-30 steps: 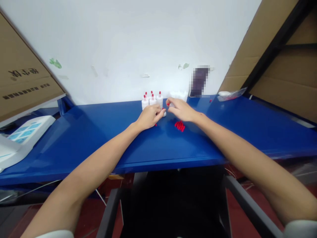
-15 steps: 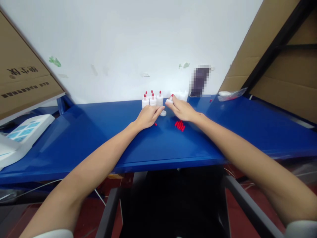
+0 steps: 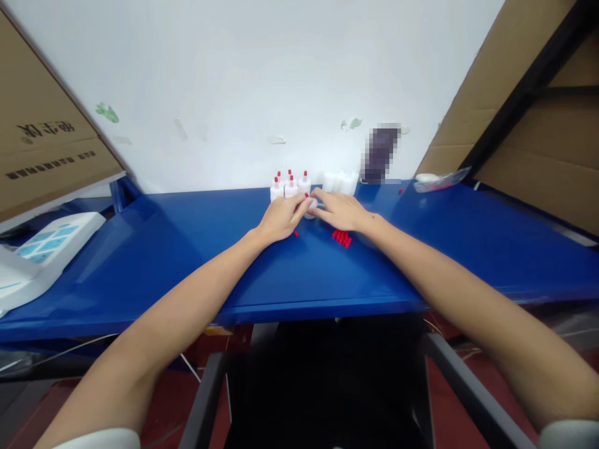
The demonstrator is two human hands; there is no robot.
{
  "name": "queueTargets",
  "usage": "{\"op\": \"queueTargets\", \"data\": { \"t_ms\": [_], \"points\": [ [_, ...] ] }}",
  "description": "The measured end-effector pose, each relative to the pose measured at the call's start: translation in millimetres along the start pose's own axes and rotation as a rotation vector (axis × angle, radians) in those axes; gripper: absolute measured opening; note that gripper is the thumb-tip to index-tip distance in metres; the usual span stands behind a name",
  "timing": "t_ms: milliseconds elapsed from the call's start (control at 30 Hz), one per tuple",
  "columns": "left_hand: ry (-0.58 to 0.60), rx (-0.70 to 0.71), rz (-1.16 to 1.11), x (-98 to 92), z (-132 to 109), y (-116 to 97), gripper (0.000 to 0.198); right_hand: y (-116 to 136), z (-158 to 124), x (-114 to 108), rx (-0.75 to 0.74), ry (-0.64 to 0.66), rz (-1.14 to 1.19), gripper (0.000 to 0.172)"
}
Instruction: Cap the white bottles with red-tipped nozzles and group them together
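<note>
My left hand [image 3: 282,216] is closed, thumb and fingers together. Just past its thumb, low over the table, shows a white round piece [image 3: 309,216], mostly hidden. My right hand [image 3: 344,211] pinches a white nozzle cap with a red tip [image 3: 313,203]. The cap is tilted, its red end pointing up and left against my left fingertips, so both hands meet there. Behind my left hand stand several white bottles with red-tipped nozzles [image 3: 291,188]. A cluster of small red caps [image 3: 342,238] lies just in front of my right hand, and one loose red cap [image 3: 296,234] is beside my left wrist.
More white containers [image 3: 339,183] stand against the wall, behind my right hand. A clear plastic bag [image 3: 442,181] lies at the back right of the blue table [image 3: 196,268]. A white device [image 3: 51,249] is at the left, below a cardboard box [image 3: 51,143].
My right hand has moved slightly left and down, bringing the red-tipped nozzle cap against my left hand. My left hand has barely moved.
</note>
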State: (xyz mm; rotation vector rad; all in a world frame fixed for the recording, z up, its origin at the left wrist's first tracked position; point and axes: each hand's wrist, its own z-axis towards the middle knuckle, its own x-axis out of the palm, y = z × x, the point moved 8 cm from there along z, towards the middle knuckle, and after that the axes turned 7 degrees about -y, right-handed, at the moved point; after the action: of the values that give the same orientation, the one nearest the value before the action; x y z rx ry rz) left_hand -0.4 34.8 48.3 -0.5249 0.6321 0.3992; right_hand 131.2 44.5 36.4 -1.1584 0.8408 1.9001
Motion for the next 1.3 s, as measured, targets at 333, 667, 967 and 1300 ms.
{"op": "queueTargets", "data": {
  "t_ms": [333, 667, 967, 1300],
  "points": [
    [-0.023, 0.113, 0.002, 0.5, 1, -7, 0.045, -10, 2, 2, 0.049, 0.012, 0.046, 0.056],
    [0.017, 0.012, -0.017, 3.4, -1, -1, 0.046, -12, -3, -19, 0.120, -0.105, 0.118, 0.049],
    [0.035, 0.184, 0.174, -1.2, -3, -23, 0.028, 30, -8, -16, -0.086, 0.029, 0.799, 0.041],
    [0.029, 0.278, 0.257, 2.7, -5, -21, 0.022, 35, -10, -10, -0.028, 0.089, 0.840, 0.015]
  ]
}}
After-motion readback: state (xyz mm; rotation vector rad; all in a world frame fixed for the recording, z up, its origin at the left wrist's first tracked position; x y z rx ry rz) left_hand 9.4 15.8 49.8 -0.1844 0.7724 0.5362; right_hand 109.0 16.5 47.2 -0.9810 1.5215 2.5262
